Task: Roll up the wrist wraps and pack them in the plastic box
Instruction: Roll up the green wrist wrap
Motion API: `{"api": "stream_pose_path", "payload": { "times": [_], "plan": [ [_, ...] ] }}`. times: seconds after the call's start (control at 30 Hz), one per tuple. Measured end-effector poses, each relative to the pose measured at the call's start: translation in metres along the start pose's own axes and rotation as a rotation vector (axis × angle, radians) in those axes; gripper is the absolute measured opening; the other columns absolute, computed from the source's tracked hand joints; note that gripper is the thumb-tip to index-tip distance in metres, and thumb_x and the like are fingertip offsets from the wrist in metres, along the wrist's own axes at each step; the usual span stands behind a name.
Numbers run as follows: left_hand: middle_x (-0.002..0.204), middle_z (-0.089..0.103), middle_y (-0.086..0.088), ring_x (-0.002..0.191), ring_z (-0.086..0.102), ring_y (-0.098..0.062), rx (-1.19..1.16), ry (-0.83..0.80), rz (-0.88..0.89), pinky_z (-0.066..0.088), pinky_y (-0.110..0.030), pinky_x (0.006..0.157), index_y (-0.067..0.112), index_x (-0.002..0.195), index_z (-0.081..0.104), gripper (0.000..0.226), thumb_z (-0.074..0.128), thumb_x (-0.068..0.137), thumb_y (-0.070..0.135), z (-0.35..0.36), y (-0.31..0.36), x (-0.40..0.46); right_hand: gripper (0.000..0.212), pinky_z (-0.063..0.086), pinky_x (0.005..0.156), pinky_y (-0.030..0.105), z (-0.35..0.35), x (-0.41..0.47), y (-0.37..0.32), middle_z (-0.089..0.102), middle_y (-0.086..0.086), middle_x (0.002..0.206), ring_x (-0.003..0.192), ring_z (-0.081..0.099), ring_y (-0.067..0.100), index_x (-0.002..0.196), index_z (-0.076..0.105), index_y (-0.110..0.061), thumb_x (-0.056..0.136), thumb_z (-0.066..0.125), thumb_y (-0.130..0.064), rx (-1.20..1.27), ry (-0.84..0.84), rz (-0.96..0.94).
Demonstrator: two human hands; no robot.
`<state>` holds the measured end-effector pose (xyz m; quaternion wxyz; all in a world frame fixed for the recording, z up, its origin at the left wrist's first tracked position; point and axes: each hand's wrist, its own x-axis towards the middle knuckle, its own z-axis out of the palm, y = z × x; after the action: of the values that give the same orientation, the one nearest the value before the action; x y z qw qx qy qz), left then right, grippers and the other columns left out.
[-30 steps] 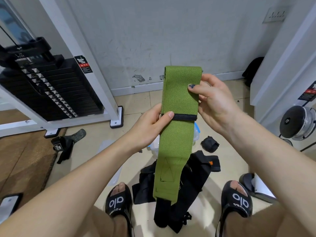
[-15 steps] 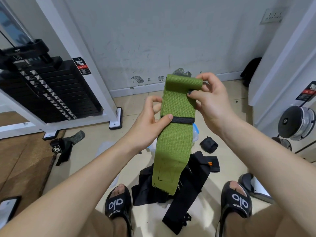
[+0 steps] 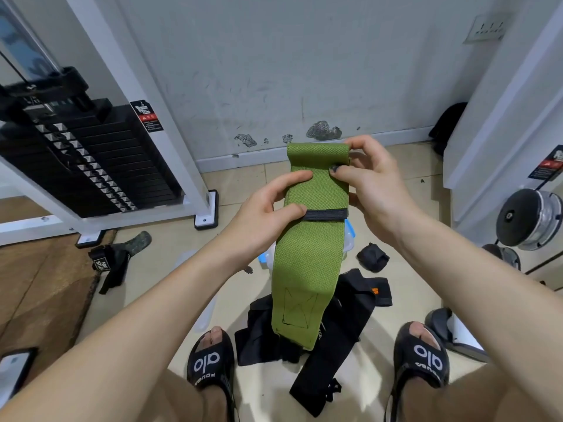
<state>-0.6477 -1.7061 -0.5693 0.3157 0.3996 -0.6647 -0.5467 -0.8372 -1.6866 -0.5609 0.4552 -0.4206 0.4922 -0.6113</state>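
My left hand pinched the green wrist wrap by its left edge, thumb on the black band. The wrap hung in the air above the plastic box on the floor. My right hand had curled the top edge over since a moment before: rolling had started.

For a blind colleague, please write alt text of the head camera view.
Two bare hands hold up a long green woven wrist wrap: the right hand curls its top end into a roll, the left hand pinches it by its black elastic band. Below, black fabric wraps lie on the tiled floor between two black sandals.
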Motion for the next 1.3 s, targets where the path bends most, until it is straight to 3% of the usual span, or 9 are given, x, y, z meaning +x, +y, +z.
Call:
{"api": "stream_pose_path", "payload": {
  "times": [0.2, 0.33, 0.43, 0.5, 0.73, 0.83, 0.93, 1.13, 1.3],
  "plan": [
    [0.135, 0.066, 0.000, 0.119, 0.066, -0.012, -0.089, -0.042, -0.032, 0.054, -0.029, 0.096, 0.021, 0.144, 0.057, 0.052, 0.055, 0.099, -0.005, -0.0026, -0.0029, 0.0029, 0.045, 0.056, 0.065, 0.031, -0.0043, 0.0035, -0.0016, 0.064, 0.006, 0.103, 0.083, 0.064, 0.015, 0.117, 0.064, -0.020, 0.092, 0.049, 0.014, 0.009, -0.044, 0.019],
    [0.131, 0.067, -0.009, 0.107, 0.066, -0.017, -0.169, -0.051, -0.045, 0.055, -0.025, 0.083, 0.021, 0.142, 0.055, 0.057, 0.046, 0.098, -0.013, -0.0039, -0.0009, 0.0066, 0.047, 0.054, 0.061, 0.029, -0.0026, 0.0034, -0.0042, 0.062, 0.001, 0.095, 0.080, 0.062, 0.014, 0.090, 0.063, -0.019, 0.089, 0.039, 0.021, 0.100, -0.054, 0.066],
    [0.127, 0.069, -0.017, 0.099, 0.067, -0.022, -0.252, -0.040, -0.069, 0.056, -0.027, 0.076, 0.020, 0.139, 0.055, 0.056, 0.043, 0.097, -0.015, -0.0048, -0.0003, 0.0090, 0.047, 0.056, 0.066, 0.031, -0.0016, 0.0034, -0.0031, 0.059, 0.005, 0.096, 0.081, 0.061, 0.016, 0.086, 0.062, -0.016, 0.088, 0.035, 0.023, 0.130, -0.041, 0.082],
    [0.119, 0.071, -0.014, 0.094, 0.069, -0.020, -0.267, -0.037, -0.082, 0.056, -0.026, 0.073, 0.019, 0.137, 0.055, 0.054, 0.042, 0.097, -0.016, -0.0046, -0.0009, 0.0090, 0.047, 0.054, 0.063, 0.028, -0.0002, 0.0030, -0.0020, 0.058, 0.006, 0.095, 0.080, 0.060, 0.017, 0.085, 0.062, -0.016, 0.087, 0.035, 0.022, 0.087, -0.026, 0.066],
    [0.122, 0.072, 0.001, 0.106, 0.069, -0.013, -0.222, 0.007, -0.080, 0.055, -0.023, 0.085, 0.015, 0.139, 0.054, 0.051, 0.045, 0.098, -0.013, -0.0038, -0.0015, 0.0096, 0.036, 0.050, 0.066, 0.027, 0.0019, 0.0008, 0.0012, 0.063, 0.006, 0.092, 0.078, 0.059, 0.016, 0.091, 0.064, -0.019, 0.091, 0.047, 0.013, -0.054, -0.009, 0.009],
    [0.131, 0.069, 0.001, 0.111, 0.068, -0.009, -0.143, -0.002, -0.066, 0.052, -0.019, 0.088, 0.015, 0.148, 0.050, 0.055, 0.048, 0.099, -0.010, -0.0055, -0.0019, 0.0074, 0.014, 0.054, 0.073, 0.030, 0.0004, -0.0003, 0.0031, 0.064, 0.008, 0.092, 0.079, 0.064, 0.016, 0.096, 0.065, -0.019, 0.094, 0.067, -0.005, -0.023, -0.037, 0.004],
    [0.142, 0.063, 0.000, 0.123, 0.063, -0.008, -0.079, -0.017, -0.060, 0.051, -0.019, 0.093, 0.016, 0.152, 0.048, 0.058, 0.049, 0.100, -0.009, -0.0054, -0.0022, 0.0050, 0.008, 0.053, 0.073, 0.036, -0.0012, 0.0001, 0.0047, 0.064, 0.005, 0.087, 0.077, 0.063, 0.016, 0.094, 0.066, -0.022, 0.094, 0.072, -0.017, -0.078, -0.011, -0.022],
    [0.143, 0.062, 0.005, 0.126, 0.063, -0.010, -0.044, -0.044, -0.055, 0.051, -0.028, 0.103, 0.025, 0.151, 0.049, 0.060, 0.051, 0.100, -0.006, -0.0069, -0.0048, 0.0043, 0.011, 0.044, 0.069, 0.038, 0.0008, 0.0002, 0.0036, 0.050, 0.009, 0.081, 0.077, 0.050, 0.020, 0.089, 0.063, -0.021, 0.096, 0.071, -0.019, -0.070, 0.003, -0.006],
    [0.144, 0.062, -0.001, 0.130, 0.060, -0.012, -0.088, -0.050, -0.047, 0.051, -0.026, 0.103, 0.017, 0.152, 0.047, 0.058, 0.054, 0.097, -0.004, -0.0059, -0.0061, 0.0054, 0.019, 0.052, 0.062, 0.026, -0.0006, -0.0001, 0.0013, 0.054, 0.016, 0.096, 0.075, 0.058, 0.023, 0.092, 0.060, -0.017, 0.094, 0.067, 0.001, -0.006, -0.028, 0.052]
  ]
}}
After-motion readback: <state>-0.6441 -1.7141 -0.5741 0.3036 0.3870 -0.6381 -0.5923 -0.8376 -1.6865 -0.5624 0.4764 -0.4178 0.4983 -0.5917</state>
